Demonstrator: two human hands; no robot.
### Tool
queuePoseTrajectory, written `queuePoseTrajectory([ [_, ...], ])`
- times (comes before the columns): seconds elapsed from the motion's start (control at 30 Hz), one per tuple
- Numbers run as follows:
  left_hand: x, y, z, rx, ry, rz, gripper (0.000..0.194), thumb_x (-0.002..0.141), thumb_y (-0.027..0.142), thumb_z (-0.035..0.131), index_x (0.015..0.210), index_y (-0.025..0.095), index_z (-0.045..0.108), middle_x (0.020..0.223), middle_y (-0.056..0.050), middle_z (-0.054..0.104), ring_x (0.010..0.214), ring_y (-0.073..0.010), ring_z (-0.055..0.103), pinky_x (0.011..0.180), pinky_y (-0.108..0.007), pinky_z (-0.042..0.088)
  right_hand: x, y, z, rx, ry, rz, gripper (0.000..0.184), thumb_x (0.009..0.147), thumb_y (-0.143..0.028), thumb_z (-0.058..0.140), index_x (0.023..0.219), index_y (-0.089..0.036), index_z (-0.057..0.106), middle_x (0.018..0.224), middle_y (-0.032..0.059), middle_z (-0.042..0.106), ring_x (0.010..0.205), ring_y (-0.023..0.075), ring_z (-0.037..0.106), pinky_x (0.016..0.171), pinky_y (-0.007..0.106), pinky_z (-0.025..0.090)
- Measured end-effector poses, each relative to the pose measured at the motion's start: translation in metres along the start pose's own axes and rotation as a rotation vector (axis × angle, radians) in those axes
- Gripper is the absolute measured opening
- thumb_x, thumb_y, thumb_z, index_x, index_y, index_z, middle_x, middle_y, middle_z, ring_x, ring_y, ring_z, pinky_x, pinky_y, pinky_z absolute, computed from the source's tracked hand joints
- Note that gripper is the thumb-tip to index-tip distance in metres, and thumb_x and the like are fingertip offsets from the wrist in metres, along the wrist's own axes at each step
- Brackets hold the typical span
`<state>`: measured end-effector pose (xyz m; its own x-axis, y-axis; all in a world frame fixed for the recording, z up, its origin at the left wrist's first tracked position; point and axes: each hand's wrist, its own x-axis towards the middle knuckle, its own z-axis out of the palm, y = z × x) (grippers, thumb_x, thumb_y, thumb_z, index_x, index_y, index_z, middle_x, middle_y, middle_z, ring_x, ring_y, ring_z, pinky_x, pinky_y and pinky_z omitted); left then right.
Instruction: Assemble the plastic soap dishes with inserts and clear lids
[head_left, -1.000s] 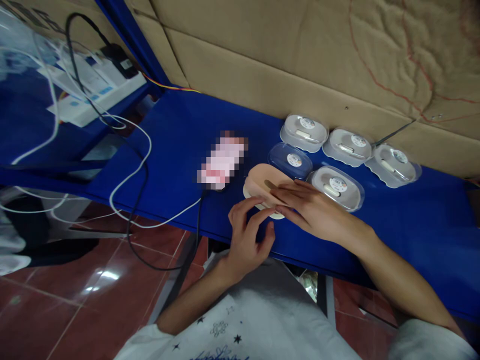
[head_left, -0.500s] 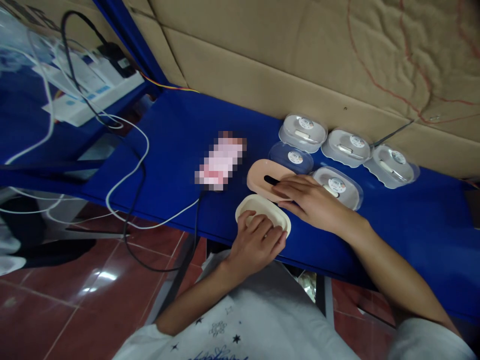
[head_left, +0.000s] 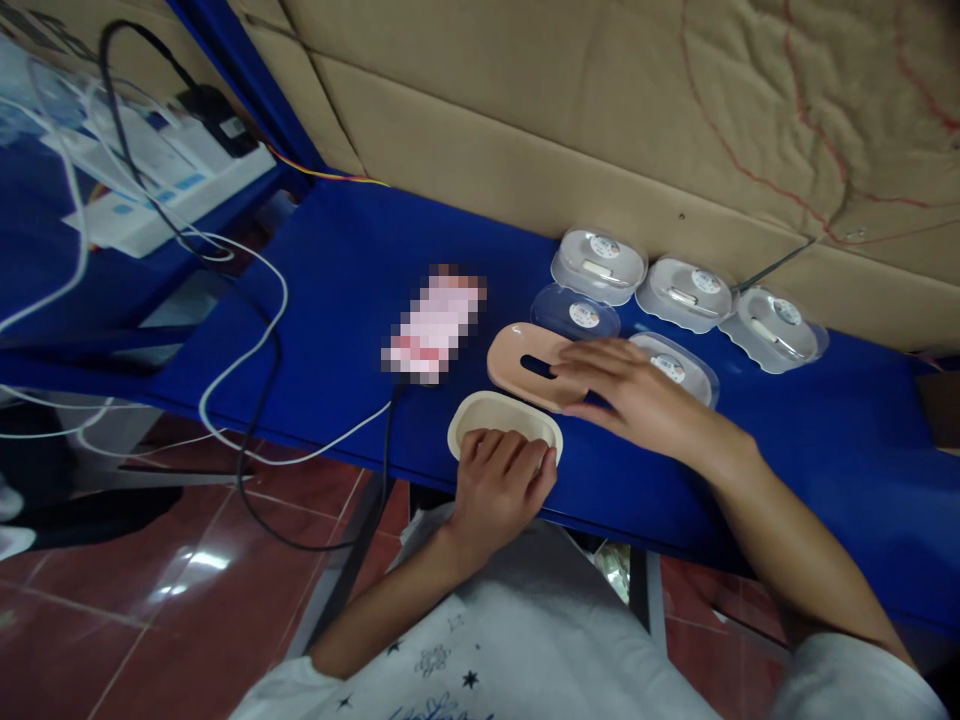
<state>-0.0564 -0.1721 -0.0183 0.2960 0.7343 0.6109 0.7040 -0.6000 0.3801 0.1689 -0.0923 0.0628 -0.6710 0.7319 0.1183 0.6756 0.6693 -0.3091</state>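
Observation:
My left hand [head_left: 501, 490] is curled over the near rim of a cream oval box base [head_left: 469, 425] at the table's front edge, its fingertips inside the hollow. Just behind it lies a peach oval lid [head_left: 510, 365] with a dark slot in its middle. My right hand [head_left: 630, 390] grips the right end of this lid, fingers over its top and thumb at the near edge. Behind the lid is a clear plastic cover [head_left: 559, 308] with a round sticker. A clear-covered container [head_left: 694, 378] stands beyond my right hand, partly hidden by it.
Several clear-covered containers, such as the leftmost one [head_left: 600, 262], line the cardboard wall [head_left: 480, 130]. A phone-like blurred object [head_left: 435, 325] with cables lies left on the blue table [head_left: 337, 270]. A white power strip [head_left: 165, 200] with plugs and cords sits far left.
My left hand has shifted the cream box base slightly to the left, its fingers now closer together. My right hand stays at the peach lid, with more of the slot uncovered.

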Motion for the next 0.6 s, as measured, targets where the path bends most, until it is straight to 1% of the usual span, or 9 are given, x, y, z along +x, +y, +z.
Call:
queuePoseTrajectory([
  [0.07, 0.000, 0.000, -0.003, -0.044, 0.005, 0.045, 0.009, 0.100, 0.018, 0.067, 0.092, 0.021, 0.067, 0.077, 0.000, 0.071, 0.074, -0.0187, 0.066, 0.083, -0.039, 0.045, -0.012, 0.013, -0.016, -0.013, 0.028, 0.066, 0.054, 0.103, -0.042, 0.070, 0.154, -0.028, 0.059, 0.157, 0.0118, 0.064, 0.150, 0.0342, 0.057, 0.127, 0.060, 0.044],
  [0.13, 0.001, 0.001, -0.005, -0.087, 0.001, 0.098, 0.008, 0.099, 0.015, 0.067, 0.095, 0.021, 0.066, 0.081, 0.001, 0.073, 0.077, -0.0176, 0.068, 0.087, -0.039, 0.047, -0.029, 0.030, -0.025, -0.045, 0.026, 0.156, 0.069, 0.101, -0.050, 0.072, 0.163, -0.028, 0.050, 0.165, 0.0133, 0.056, 0.156, 0.0370, 0.049, 0.129, 0.063, 0.040],
  [0.2, 0.001, 0.001, -0.007, -0.109, -0.002, 0.139, 0.008, 0.099, 0.014, 0.066, 0.096, 0.021, 0.065, 0.082, 0.001, 0.074, 0.077, -0.0166, 0.068, 0.088, -0.038, 0.047, -0.050, 0.044, -0.024, -0.067, -0.007, 0.260, 0.085, 0.097, -0.058, 0.074, 0.169, -0.027, 0.040, 0.172, 0.0181, 0.046, 0.160, 0.0413, 0.043, 0.129, 0.066, 0.039],
  [0.27, 0.001, 0.001, -0.008, -0.114, 0.002, 0.167, 0.006, 0.099, 0.015, 0.066, 0.096, 0.020, 0.065, 0.082, 0.001, 0.074, 0.077, -0.0165, 0.068, 0.089, -0.039, 0.048, -0.069, 0.050, -0.018, -0.077, -0.057, 0.341, 0.097, 0.094, -0.064, 0.075, 0.173, -0.027, 0.031, 0.176, 0.0213, 0.037, 0.161, 0.0461, 0.039, 0.125, 0.072, 0.042],
  [0.3, 0.001, 0.001, -0.008, -0.112, 0.001, 0.176, 0.006, 0.099, 0.015, 0.066, 0.096, 0.020, 0.065, 0.082, 0.000, 0.074, 0.077, -0.0167, 0.068, 0.090, -0.039, 0.048, -0.077, 0.050, -0.016, -0.070, -0.069, 0.362, 0.099, 0.094, -0.065, 0.075, 0.173, -0.028, 0.029, 0.177, 0.0211, 0.035, 0.161, 0.0467, 0.039, 0.124, 0.072, 0.043],
  [0.37, 0.001, 0.001, -0.008, -0.107, -0.011, 0.183, 0.006, 0.099, 0.016, 0.066, 0.095, 0.020, 0.065, 0.082, 0.000, 0.074, 0.077, -0.0171, 0.068, 0.091, -0.039, 0.048, -0.090, 0.043, -0.014, -0.019, -0.067, 0.365, 0.098, 0.094, -0.066, 0.073, 0.174, -0.030, 0.029, 0.177, 0.0183, 0.037, 0.161, 0.0450, 0.041, 0.123, 0.071, 0.046],
  [0.47, 0.001, 0.002, -0.008, -0.105, -0.040, 0.171, 0.007, 0.099, 0.015, 0.066, 0.096, 0.021, 0.065, 0.084, 0.000, 0.075, 0.079, -0.0170, 0.070, 0.093, -0.040, 0.048, -0.098, 0.032, -0.023, 0.096, -0.062, 0.323, 0.095, 0.097, -0.064, 0.072, 0.174, -0.034, 0.027, 0.177, 0.0109, 0.039, 0.160, 0.0408, 0.044, 0.125, 0.065, 0.048],
  [0.53, 0.001, 0.002, -0.008, -0.106, -0.052, 0.168, 0.007, 0.098, 0.014, 0.066, 0.097, 0.021, 0.065, 0.085, 0.001, 0.076, 0.079, -0.0168, 0.070, 0.093, -0.039, 0.048, -0.095, 0.035, -0.031, 0.122, -0.027, 0.298, 0.093, 0.098, -0.062, 0.071, 0.175, -0.036, 0.026, 0.178, 0.0072, 0.039, 0.161, 0.0396, 0.043, 0.127, 0.063, 0.046],
  [0.6, 0.001, 0.002, -0.008, -0.114, -0.055, 0.173, 0.008, 0.098, 0.014, 0.066, 0.097, 0.021, 0.065, 0.087, 0.001, 0.077, 0.079, -0.0168, 0.071, 0.093, -0.039, 0.048, -0.089, 0.050, -0.036, 0.097, 0.031, 0.298, 0.091, 0.099, -0.061, 0.070, 0.175, -0.035, 0.027, 0.179, 0.0063, 0.038, 0.162, 0.0386, 0.040, 0.131, 0.064, 0.040],
])
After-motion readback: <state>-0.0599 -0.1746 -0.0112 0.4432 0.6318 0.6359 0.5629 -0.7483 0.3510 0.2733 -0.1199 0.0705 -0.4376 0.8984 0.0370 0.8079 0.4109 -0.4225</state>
